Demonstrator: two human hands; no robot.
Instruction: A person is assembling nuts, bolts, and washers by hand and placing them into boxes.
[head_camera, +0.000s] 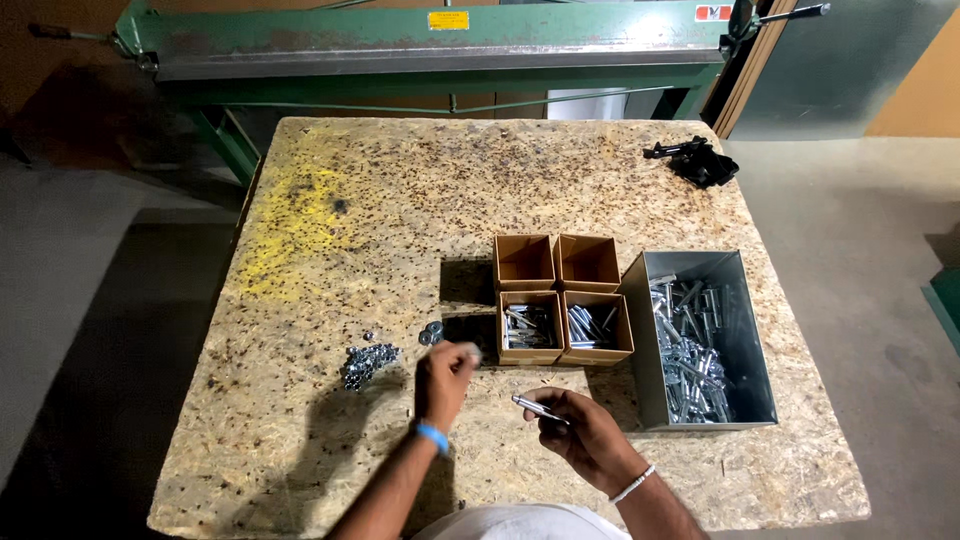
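Right hand (585, 432) gripped a silver bolt (538, 408) over the near edge of the chipboard table (330, 230); left hand (445, 372) pinched a small washer (470, 349) at its fingertips, just beside two loose washers (431, 334); pile of nuts (367, 362) lay to its left; four cardboard boxes (562, 297) and a metal bin (700, 340) of bolts sat to the right; black clamp (695, 160) at far corner.

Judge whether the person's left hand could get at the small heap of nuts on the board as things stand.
Probably yes. The left hand hangs just right of the heap of nuts, with only bare board between them. Its fingertips already pinch something small, so the grip may need emptying first.
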